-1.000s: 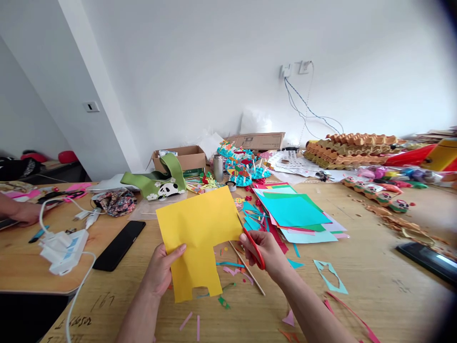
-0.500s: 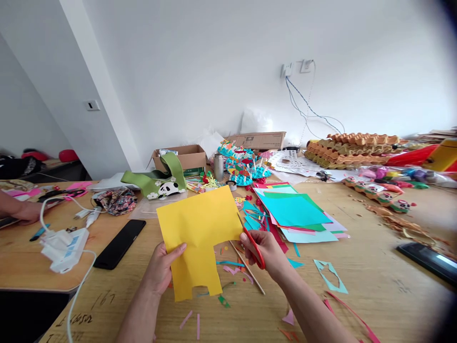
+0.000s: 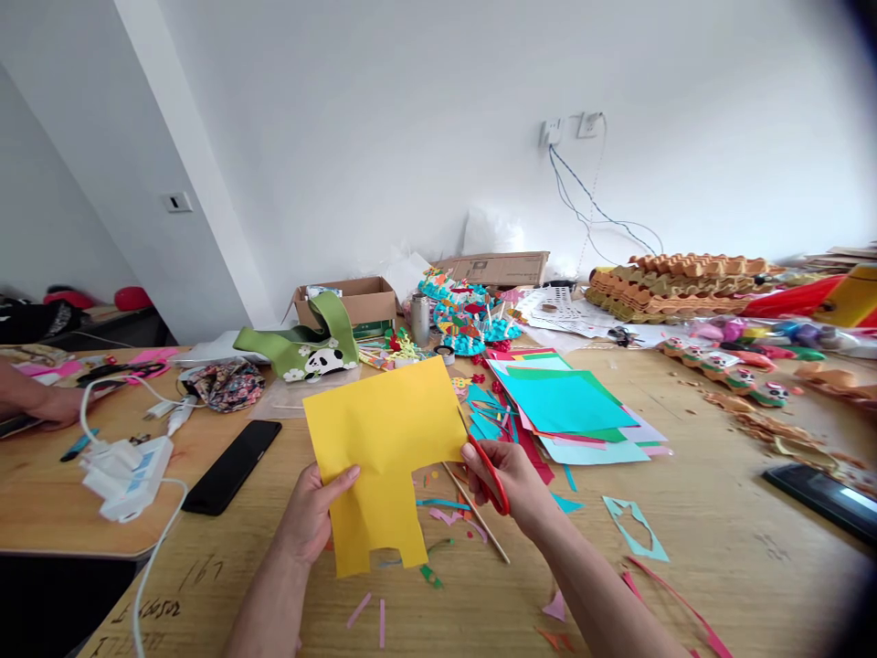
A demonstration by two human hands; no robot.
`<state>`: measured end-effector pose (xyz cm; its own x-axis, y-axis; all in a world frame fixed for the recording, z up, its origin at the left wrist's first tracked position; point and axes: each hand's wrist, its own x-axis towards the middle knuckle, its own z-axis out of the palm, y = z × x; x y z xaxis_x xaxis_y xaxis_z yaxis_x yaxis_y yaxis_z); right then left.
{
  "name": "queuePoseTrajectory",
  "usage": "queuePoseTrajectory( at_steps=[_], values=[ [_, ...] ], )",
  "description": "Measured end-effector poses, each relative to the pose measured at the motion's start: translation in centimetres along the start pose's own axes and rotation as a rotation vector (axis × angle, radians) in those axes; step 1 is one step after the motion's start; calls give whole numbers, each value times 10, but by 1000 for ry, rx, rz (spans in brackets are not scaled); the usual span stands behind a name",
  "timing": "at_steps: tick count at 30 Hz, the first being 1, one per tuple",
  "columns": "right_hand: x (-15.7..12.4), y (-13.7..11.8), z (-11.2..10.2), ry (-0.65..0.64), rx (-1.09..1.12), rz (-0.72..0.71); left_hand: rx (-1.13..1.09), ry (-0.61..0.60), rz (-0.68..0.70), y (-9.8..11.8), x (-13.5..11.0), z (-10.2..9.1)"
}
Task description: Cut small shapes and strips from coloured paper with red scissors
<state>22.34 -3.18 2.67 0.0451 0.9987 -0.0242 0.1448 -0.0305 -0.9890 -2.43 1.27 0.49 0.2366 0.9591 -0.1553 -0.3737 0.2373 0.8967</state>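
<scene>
Across the wooden worktop [image 3: 699, 512], paper scraps [image 3: 554, 606] are scattered and coloured sheets [image 3: 562, 399] are stacked at right. Yellow paper [image 3: 384, 425] is pinched at centre by the left hand [image 3: 311, 514]; red-handled scissors [image 3: 492, 477] are gripped by the right hand [image 3: 513, 480] at the paper's right edge.

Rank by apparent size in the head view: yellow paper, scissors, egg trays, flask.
1. yellow paper
2. egg trays, stacked
3. flask and scissors, unranked: both look much smaller, and the right hand partly hides the scissors.
</scene>
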Motion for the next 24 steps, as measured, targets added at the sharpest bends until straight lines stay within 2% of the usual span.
queuePoseTrajectory(
  at_steps=[24],
  values=[
    [-1,-2,0,10,-17,-6,8,-10,-10,0,0,0]
  ],
)
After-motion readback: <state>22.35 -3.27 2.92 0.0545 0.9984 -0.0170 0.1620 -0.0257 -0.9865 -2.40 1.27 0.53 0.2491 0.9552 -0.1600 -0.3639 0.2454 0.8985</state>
